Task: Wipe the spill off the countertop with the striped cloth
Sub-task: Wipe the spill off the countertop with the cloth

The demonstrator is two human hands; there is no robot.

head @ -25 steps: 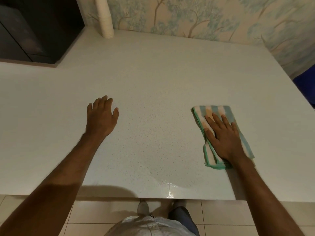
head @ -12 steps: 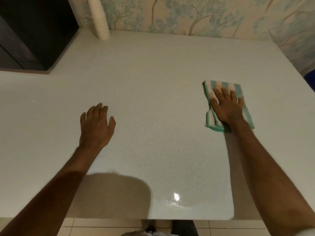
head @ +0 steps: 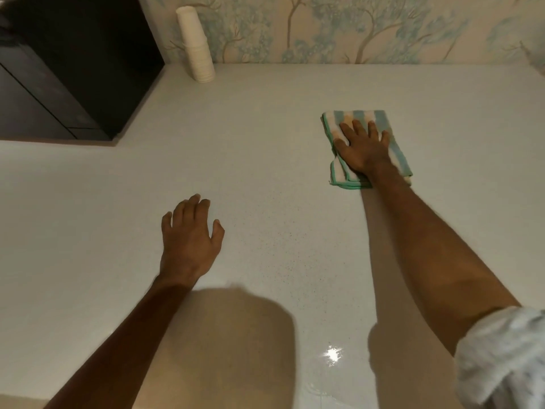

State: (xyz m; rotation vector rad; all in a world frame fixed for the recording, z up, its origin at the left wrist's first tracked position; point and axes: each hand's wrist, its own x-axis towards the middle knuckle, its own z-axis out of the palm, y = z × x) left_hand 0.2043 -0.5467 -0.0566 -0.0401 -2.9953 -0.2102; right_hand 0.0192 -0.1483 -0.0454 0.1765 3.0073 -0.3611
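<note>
A folded cloth with teal and white stripes (head: 374, 118) lies on the pale speckled countertop (head: 265, 128), right of centre. My right hand (head: 364, 149) presses flat on it, fingers spread and pointing away from me. My left hand (head: 188, 240) rests palm down on the bare counter nearer to me, fingers slightly apart, holding nothing. A wet sheen with a bright glint (head: 331, 354) shows near the front edge, between my arms.
A stack of white paper cups (head: 196, 45) stands at the back by the tree-patterned wall. A black appliance (head: 67, 66) fills the back left corner. My head's shadow (head: 224, 335) falls on the counter's near part.
My right hand has pushed the cloth away from me, toward the back of the counter. My left hand stays flat on the counter. The camera has leaned forward.
</note>
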